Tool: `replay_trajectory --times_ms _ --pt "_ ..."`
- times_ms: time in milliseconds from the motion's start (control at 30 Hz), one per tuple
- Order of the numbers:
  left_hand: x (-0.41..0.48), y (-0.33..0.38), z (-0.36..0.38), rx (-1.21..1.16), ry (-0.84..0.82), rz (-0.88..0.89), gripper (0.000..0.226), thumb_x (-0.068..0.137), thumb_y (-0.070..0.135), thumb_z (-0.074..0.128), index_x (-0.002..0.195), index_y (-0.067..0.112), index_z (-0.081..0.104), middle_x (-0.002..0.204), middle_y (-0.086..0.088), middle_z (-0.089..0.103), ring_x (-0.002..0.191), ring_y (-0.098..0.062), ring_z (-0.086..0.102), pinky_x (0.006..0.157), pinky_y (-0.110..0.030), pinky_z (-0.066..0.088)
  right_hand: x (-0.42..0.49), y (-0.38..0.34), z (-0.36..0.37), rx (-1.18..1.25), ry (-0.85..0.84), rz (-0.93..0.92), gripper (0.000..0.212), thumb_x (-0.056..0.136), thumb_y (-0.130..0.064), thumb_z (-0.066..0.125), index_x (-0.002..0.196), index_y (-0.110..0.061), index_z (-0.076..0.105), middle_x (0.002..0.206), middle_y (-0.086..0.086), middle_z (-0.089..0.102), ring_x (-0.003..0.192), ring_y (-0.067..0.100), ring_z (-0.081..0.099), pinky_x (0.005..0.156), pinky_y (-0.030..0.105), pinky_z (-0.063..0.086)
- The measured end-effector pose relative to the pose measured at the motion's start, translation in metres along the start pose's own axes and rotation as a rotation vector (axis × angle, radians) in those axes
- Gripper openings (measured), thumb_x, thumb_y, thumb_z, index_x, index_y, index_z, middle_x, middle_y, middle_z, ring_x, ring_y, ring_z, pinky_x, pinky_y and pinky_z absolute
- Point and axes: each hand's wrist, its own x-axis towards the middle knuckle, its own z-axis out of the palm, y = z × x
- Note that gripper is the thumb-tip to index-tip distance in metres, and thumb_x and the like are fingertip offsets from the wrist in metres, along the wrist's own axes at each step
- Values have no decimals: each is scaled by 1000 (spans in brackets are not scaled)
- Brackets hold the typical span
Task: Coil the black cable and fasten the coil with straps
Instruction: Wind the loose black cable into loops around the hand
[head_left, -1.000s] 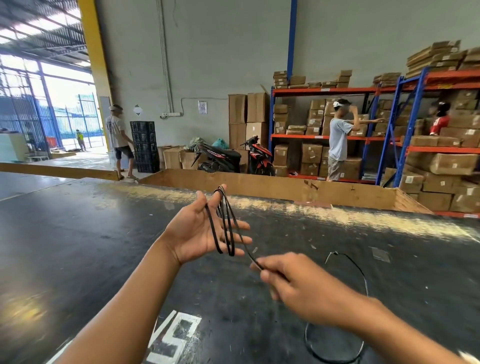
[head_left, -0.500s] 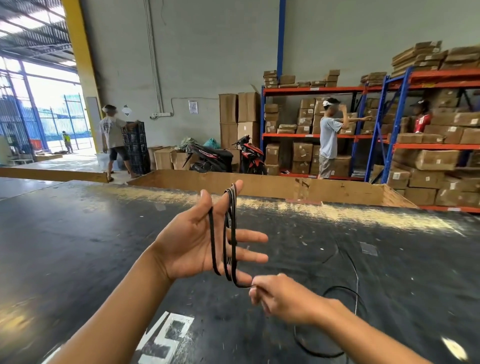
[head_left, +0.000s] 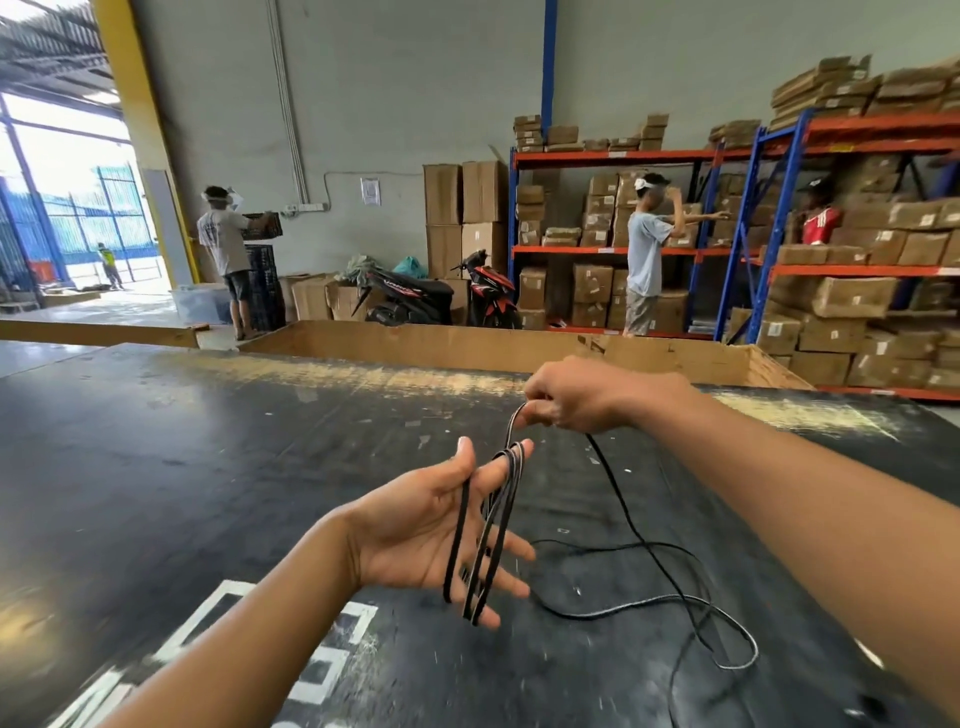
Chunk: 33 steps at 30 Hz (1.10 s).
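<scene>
Black tabletop (head_left: 208, 467), left hand (head_left: 426, 530) spread inside black cable (head_left: 493, 519) loops, right hand (head_left: 576, 395) pinching cable

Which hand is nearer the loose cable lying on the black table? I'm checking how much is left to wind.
Left. The left hand, wearing the coil, hangs just beside the loose cable; the right hand is raised farther back, pinching the strand.

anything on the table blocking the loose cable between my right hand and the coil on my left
Nothing visible does. The right hand pinches the black cable just above the coil looped over the open left hand. The slack trails freely across the bare black table.
</scene>
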Motion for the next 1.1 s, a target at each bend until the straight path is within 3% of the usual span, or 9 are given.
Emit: replay_trajectory --times_ms 100,167,267,400,600,800,900,967,1100 --pt "7 -1 -13 -3 88 6 59 86 75 24 141 57 37 138 -34 40 120 -53 51 99 -74 31 -1 -5 -10 -30 28 21 29 93 -36 59 74 -17 65 81 -3 72 67 17 62 56 31 43" --pt "10 -2 -22 -19 142 14 60 85 75 26 141 57 36 135 -34 43 116 -53 55 97 -73 36 -3 -10 -15 8 73 16 27 94 -34 60 71 -20 64 90 -4 75 73 17 67 61 33 50" --pt "11 0 -33 -60 205 61 58 85 75 27 139 57 40 130 -34 40 115 -52 52 98 -75 33 -11 -18 -17 143 104 21 27 96 -33 58 74 -19 66 84 0 75 66 16 67 57 33 54" --pt "9 10 -47 -131 262 146 58 88 72 24 138 52 45 121 -37 48 111 -56 56 96 -77 34 -24 -30 -9 158 128 8 29 98 -31 53 87 -12 73 68 -3 69 47 1 55 47 22 38" --pt "10 30 -52 -167 336 215 61 93 69 21 145 43 38 125 -42 47 107 -61 57 87 -76 42 -41 -50 8 264 123 -15 27 100 -26 50 96 -9 70 76 7 69 61 17 58 53 29 40" --pt "3 48 -55 -219 314 348 58 95 67 17 142 43 41 130 -51 43 114 -64 52 91 -76 39 -69 -70 52 531 97 -12 25 101 -23 43 86 -20 63 46 -21 55 36 -6 47 40 14 39" --pt "-2 55 -53 -210 316 375 58 94 69 16 141 48 41 141 -52 31 121 -69 42 92 -77 40 -81 -75 76 629 90 -14 24 100 -24 41 87 -21 61 50 -19 54 42 -1 48 55 31 50" --pt "-4 59 -50 -226 296 391 57 93 69 18 141 49 41 138 -52 35 119 -69 45 87 -77 45 -85 -75 93 758 74 6 27 100 -26 40 84 -19 61 51 -9 52 42 4 48 54 35 50" --pt "-6 62 -43 -229 222 420 59 93 70 18 141 47 45 132 -50 44 116 -67 49 83 -75 49 -92 -82 141 869 61 76 25 96 -31 41 79 -23 58 51 -3 52 42 12 51 46 25 44"
